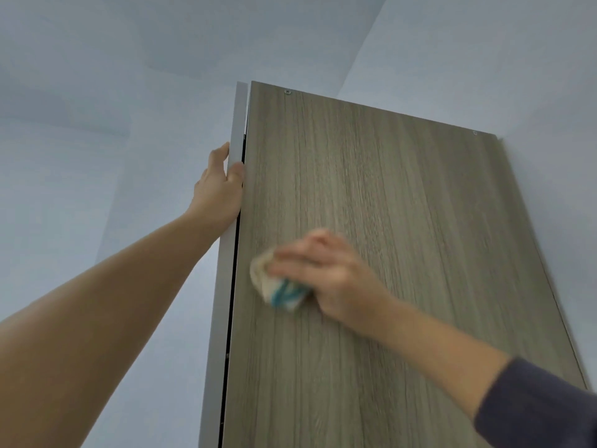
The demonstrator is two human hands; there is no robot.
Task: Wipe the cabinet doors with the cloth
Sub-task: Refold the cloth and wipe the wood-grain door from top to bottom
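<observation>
**Pale blue-grey walls under soft, even light**

The room is plain and painted a pale blue-grey throughout. The left wall [58, 195] is bare and flat, with a lighter upright band [168, 189] along its right part. Higher up, a darker, greyer plane [210, 37] spans the top; whether it is ceiling or wall is unclear. A straight diagonal seam [365, 40] divides it from a brighter plane [500, 53] at the upper right. The light is soft and diffuse, shading gently from plane to plane.

Home interior, wood-grain cabinet [371, 253], plain pale walls [80, 156]
</observation>
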